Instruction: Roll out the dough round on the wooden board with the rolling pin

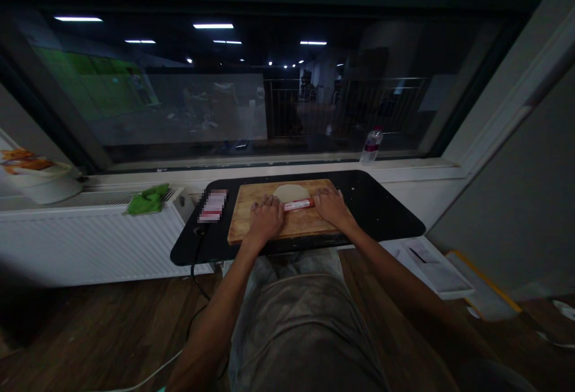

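Note:
A wooden cutting board [251, 224] lies on a small black table [386, 212]. A flat round of pale dough [291, 192] sits at the board's far side. Just in front of the dough lies a red rolling pin [299, 204], crosswise. My left hand [266, 218] rests flat on the pin's left end, fingers stretched forward. My right hand [331, 206] lies flat on its right end in the same way. Both palms press down on the pin; neither hand wraps around it.
A white radiator [90, 242] stands to the left with a green cloth [148, 199] on top. A plastic water bottle [372, 145] stands on the window sill. A white bowl [42, 185] sits at the far left. A cable [194, 272] hangs from the table.

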The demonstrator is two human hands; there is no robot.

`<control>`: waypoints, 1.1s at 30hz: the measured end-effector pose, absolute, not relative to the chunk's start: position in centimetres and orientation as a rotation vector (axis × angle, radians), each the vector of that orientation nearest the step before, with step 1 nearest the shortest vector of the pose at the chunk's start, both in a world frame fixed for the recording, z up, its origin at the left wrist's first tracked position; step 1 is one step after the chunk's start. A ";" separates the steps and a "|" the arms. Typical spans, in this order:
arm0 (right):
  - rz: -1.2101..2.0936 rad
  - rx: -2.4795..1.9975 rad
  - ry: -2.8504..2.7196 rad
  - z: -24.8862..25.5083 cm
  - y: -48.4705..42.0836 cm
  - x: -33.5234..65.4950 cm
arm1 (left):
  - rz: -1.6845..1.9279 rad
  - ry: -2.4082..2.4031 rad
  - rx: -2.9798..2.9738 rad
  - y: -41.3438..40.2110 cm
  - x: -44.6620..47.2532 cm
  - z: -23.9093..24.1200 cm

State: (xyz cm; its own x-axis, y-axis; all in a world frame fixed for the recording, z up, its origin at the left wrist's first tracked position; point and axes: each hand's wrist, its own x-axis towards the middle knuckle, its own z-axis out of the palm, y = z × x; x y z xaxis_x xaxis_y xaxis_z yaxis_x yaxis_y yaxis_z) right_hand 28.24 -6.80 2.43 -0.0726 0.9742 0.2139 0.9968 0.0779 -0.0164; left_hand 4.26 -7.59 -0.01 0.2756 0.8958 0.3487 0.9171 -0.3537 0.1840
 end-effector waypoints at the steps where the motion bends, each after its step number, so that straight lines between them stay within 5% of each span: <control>1: -0.197 -2.011 -2.180 2.4 -7.2 28.3 | -0.611 -1.748 -2.471 -7.4 4.2 0.0; 19: -0.325 -1.675 -2.323 1.6 -8.3 29.7 | -0.531 -1.662 -2.589 -1.7 3.3 0.1; 33: -0.308 -1.956 -2.073 2.6 -5.9 28.1 | -0.498 -1.679 -2.620 1.9 2.9 -0.1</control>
State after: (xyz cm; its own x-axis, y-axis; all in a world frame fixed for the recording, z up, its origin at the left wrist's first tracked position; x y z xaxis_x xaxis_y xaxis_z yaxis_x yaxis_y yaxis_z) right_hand 28.07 -5.91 2.58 -0.0487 0.9391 0.3403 0.9974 0.0636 -0.0327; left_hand 2.93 1.89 -0.15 0.3824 0.8875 0.2570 0.8842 -0.4322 0.1769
